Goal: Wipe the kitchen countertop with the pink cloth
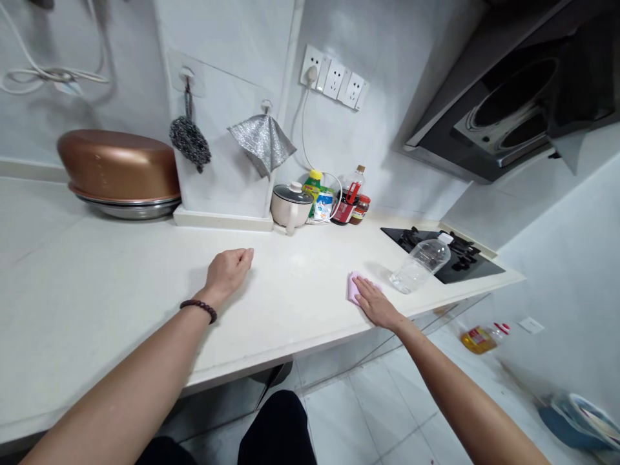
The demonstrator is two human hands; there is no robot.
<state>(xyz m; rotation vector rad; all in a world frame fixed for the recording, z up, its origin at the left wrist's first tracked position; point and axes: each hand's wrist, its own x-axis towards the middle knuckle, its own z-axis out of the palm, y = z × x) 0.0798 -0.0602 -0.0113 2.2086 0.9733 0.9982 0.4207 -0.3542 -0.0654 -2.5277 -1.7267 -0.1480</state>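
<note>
The right grip (374, 303) is released, its fingers spread flat over a folded pink cloth (353, 290) on the desk, near the front edge. So the cloth lies directly under this grip, showing mostly past the fingertips and on the thumb side; its long axis cannot be told, since the palm covers much of it. The left grip (228, 271) is well apart from it, clenched into a fist with nothing visible inside; whether it touches the desk is unclear.

The desk (290, 278) is a smooth, off-white slab. Set into it on the right is a black glass gas hob (472, 271) with dark metal supports. At the far left sits a rounded, copper-coloured basin (121, 165), satin-surfaced. A clear, ribbed plastic bottle (421, 263) is just beyond the right grip, nearest the hob. By the wall is a squat cream saucepan (288, 208) with a glass lid. A crinkled silver cloth (265, 143) and a coarse, wiry scourer (190, 139) hang from hooks. Smallest, a bracelet (198, 307) of round dark beads circles the left wrist.
</note>
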